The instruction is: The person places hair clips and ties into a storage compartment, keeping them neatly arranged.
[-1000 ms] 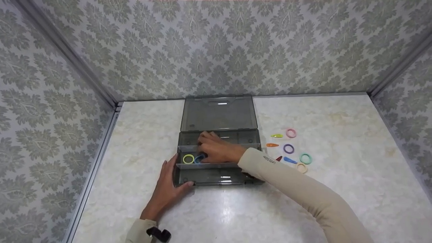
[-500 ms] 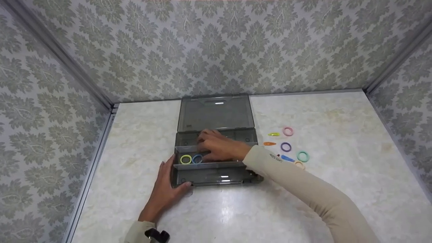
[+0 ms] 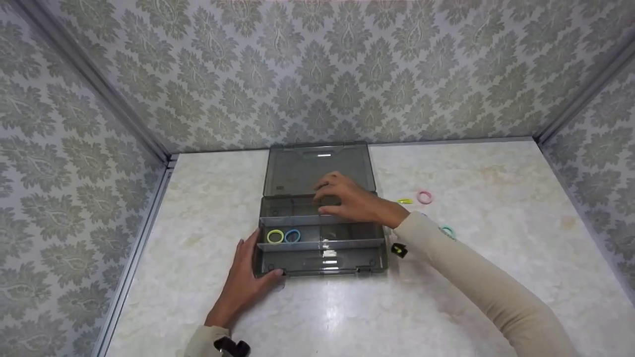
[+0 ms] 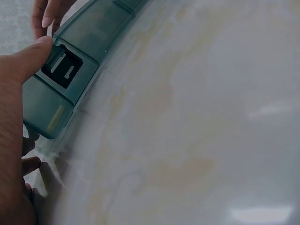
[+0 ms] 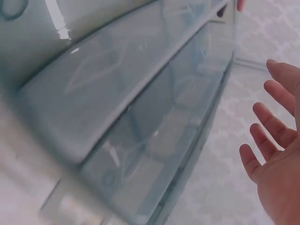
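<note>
A smoky grey plastic compartment box [image 3: 297, 258] lies with its lid [image 3: 297, 168] folded back. My left hand [image 3: 245, 275] holds its front left corner, thumb on the front edge and fingers along the left side. In the left wrist view, that thumb presses beside a dark latch slot [image 4: 63, 67]. Side by side in the middle row are a yellow hair tie [image 3: 268, 237] and a blue hair tie [image 3: 299, 236]. Above the back compartment and the lid's lower edge, my right hand [image 3: 347, 198] hovers with loosely bent fingers. The right wrist view shows nothing in that hand [image 5: 279, 150].
Right of the box lie a pink hair tie [image 3: 424, 203], a yellow snap hair clip [image 3: 405, 201] and a partly covered green hair tie [image 3: 448, 228]. My right sleeve [image 3: 476, 263] crosses over that side. A patterned wall [image 3: 317, 89] stands behind the table.
My right hand has left the blue hair tie in the middle row and moved up and to the right. Its sleeve now covers several clips and hair ties. The left hand stays put.
</note>
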Demonstrator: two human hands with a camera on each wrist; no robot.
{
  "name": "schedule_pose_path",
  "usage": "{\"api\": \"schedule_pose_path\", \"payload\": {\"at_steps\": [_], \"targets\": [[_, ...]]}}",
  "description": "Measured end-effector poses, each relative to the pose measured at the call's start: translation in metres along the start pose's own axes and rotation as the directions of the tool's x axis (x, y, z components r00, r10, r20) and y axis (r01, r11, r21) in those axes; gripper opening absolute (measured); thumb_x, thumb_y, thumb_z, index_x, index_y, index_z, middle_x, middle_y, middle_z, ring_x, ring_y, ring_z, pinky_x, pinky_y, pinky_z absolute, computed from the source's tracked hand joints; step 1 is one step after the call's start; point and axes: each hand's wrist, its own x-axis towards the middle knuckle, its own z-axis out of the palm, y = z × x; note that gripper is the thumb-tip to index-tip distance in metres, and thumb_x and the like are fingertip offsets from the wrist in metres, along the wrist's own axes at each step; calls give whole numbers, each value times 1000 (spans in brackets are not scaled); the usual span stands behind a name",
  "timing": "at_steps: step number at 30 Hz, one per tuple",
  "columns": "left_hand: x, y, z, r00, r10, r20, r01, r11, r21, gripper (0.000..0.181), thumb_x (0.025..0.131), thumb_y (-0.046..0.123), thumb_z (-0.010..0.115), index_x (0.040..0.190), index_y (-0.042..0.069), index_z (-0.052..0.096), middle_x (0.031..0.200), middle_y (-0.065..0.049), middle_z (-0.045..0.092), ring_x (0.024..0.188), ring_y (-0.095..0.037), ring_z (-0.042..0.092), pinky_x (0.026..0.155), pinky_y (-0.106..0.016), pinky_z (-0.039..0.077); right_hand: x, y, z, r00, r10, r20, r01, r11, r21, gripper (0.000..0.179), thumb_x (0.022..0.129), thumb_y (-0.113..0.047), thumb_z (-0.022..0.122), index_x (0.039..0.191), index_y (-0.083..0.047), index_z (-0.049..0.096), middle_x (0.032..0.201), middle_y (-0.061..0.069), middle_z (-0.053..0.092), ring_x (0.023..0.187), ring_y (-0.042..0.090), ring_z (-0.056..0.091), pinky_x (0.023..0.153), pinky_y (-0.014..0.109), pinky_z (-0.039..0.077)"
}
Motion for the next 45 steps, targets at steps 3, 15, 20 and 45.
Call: {"api": "schedule_pose_path", "payload": {"at_steps": [3, 15, 20, 45], "targets": [[0, 1, 0, 1000, 5, -2, -5, 1000, 0, 114, 91, 56, 87, 177, 17, 22, 182, -11, 27, 169, -47, 7, 133, -71, 12, -16, 7, -9, 997, 14, -75, -12, 1000, 28, 28, 104, -19, 81, 128, -6, 78, 145, 17, 63, 139, 36, 52, 115, 57, 49], [0, 2, -1, 999, -30, 13, 30, 1000, 10, 115, 92, 59, 86, 177, 18, 22, 182, -12, 24, 168, -50, 4, 131, -75, 12, -80, 32, -22, 959, 96, -265, -80, 994, 71, 30, 102, -15, 82, 130, -4, 77, 143, 23, 64, 140, 40, 52, 117, 61, 45], [0, 2, 0, 999, -41, 17, 41, 999, 7, 115, 91, 61, 85, 178, 21, 21, 183, -11, 23, 169, -49, 3, 131, -75, 12, -103, 42, -27, 938, 161, -307, -139, 986, 94, 32, 100, -14, 84, 131, -5, 77, 146, 21, 63, 143, 40, 50, 116, 64, 45], [1, 1, -1, 999, 30, -10, -30, 1000, 9, 113, 91, 52, 88, 177, 14, 24, 180, -14, 30, 168, -49, 11, 133, -71, 12, -209, 84, -52, 731, 542, -415, -493, 840, 228, 36, 102, -19, 83, 132, -1, 77, 146, 18, 66, 147, 39, 48, 123, 71, 34]]}}
